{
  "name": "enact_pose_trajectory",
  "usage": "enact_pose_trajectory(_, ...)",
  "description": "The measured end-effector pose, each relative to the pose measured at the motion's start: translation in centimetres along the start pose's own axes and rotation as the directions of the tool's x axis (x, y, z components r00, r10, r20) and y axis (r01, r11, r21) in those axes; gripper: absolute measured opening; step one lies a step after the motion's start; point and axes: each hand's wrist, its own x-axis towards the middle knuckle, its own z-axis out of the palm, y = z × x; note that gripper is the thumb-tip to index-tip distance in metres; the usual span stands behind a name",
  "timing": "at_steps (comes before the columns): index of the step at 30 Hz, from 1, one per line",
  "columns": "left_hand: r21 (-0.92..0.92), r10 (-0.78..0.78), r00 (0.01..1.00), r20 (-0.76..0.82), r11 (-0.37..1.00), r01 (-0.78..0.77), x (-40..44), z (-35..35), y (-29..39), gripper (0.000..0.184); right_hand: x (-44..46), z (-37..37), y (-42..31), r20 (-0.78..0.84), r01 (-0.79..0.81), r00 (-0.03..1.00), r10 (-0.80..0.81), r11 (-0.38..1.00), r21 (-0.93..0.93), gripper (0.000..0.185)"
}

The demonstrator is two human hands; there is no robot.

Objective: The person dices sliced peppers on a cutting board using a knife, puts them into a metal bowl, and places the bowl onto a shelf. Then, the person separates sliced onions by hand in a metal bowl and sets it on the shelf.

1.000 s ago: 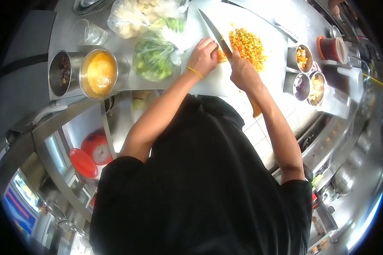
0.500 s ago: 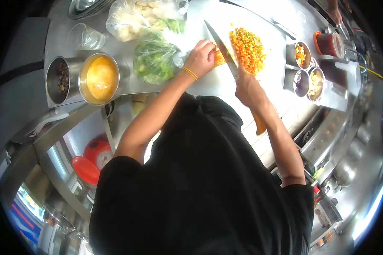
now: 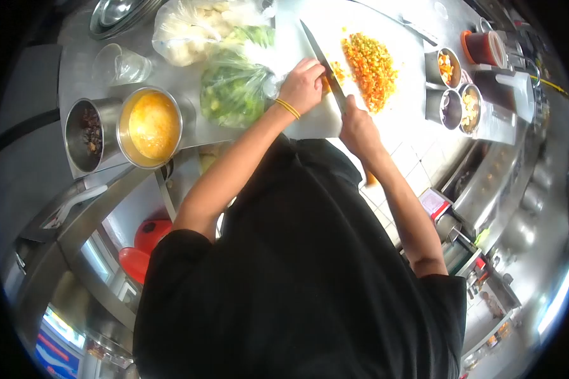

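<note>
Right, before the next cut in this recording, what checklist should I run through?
1. Knife gripped in the right hand: ok.
2. Left hand on the orange piece, at the blade's left side: ok.
3. Left fingertips tucked safely back from the edge: cannot tell; they are very near the blade.
4. Chopped pile kept off the blade: ok, it lies to the right on the white board.
5. Bag of greens out of the blade's way: ok, it is beyond the left hand.
</note>
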Motion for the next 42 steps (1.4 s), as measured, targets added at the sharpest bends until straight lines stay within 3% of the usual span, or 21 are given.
enact_pose_trajectory(6,-0.080,-0.050,0.996,0.073,0.995,0.056,0.0,-0.9,-0.3,0.018,3.0,-1.0,-0.9,-0.065,0.081,0.995,-0.079,0.996,0.029,0.025)
enact_pose_trajectory(11,-0.086,-0.031,0.998,0.053,0.996,0.036,-0.7,-1.0,-0.4,0.017,0.0,-0.7,-1.4,0.007,0.021,1.000,-0.021,1.000,0.005,0.023)
enact_pose_trajectory(13,-0.066,-0.023,0.998,0.063,0.997,0.027,-1.1,-0.9,-0.2,0.019,0.8,1.4,-1.4,-0.053,-0.063,0.997,0.064,0.998,0.024,0.025)
enact_pose_trajectory(15,-0.079,0.037,0.996,0.075,0.996,-0.031,-1.0,-0.8,-0.9,0.020,2.3,1.3,-1.3,-0.075,-0.033,0.997,0.036,0.999,0.042,0.025)
enact_pose_trajectory(18,-0.139,-0.018,0.996,0.092,0.990,0.031,-1.0,-1.4,-0.5,0.022,2.5,-1.6,-1.9,-0.032,0.038,0.999,-0.038,0.999,0.018,0.025)
enact_pose_trajectory(21,-0.095,-0.018,0.998,0.063,0.995,0.024,-1.6,-1.7,-0.2,0.023,0.0,-2.2,-1.8,0.033,0.004,0.999,-0.005,0.999,0.049,0.027)
enact_pose_trajectory(23,-0.069,-0.008,0.999,0.043,0.998,0.011,-1.5,-1.4,-0.3,0.024,-0.1,0.4,-1.7,-0.005,-0.060,0.998,0.060,0.998,0.004,0.029)
enact_pose_trajectory(27,-0.080,0.022,0.996,0.084,0.997,-0.015,-1.7,-1.7,-0.1,0.025,2.5,2.1,-1.0,-0.098,0.012,0.995,-0.007,0.999,0.044,0.026)
enact_pose_trajectory(30,-0.116,0.003,0.993,0.122,0.993,0.012,-2.0,-2.1,-0.1,0.028,2.9,-0.8,-1.2,-0.115,0.091,0.989,-0.091,0.996,-0.005,0.027)
enact_pose_trajectory(33,-0.085,-0.102,0.984,0.144,0.990,0.115,-3.2,-3.0,1.9,0.037,1.1,-2.7,-2.4,-0.037,-0.010,0.999,0.013,0.997,0.078,0.026)
enact_pose_trajectory(35,-0.070,-0.085,0.986,0.141,0.993,0.095,-3.6,-2.7,2.3,0.042,0.7,-1.8,-1.9,-0.040,0.012,0.999,-0.010,0.999,0.036,0.022)
enact_pose_trajectory(37,0.000,-0.059,0.983,0.173,0.998,0.060,-3.6,-2.4,2.4,0.040,0.4,-1.1,-1.4,-0.001,0.078,0.997,-0.079,0.997,-0.012,0.025)
enact_pose_trajectory(42,-0.050,-0.024,0.992,0.120,0.998,0.030,-3.2,-1.7,1.6,0.027,-1.5,-1.6,-1.3,0.055,0.015,0.998,-0.015,1.000,-0.004,0.021)
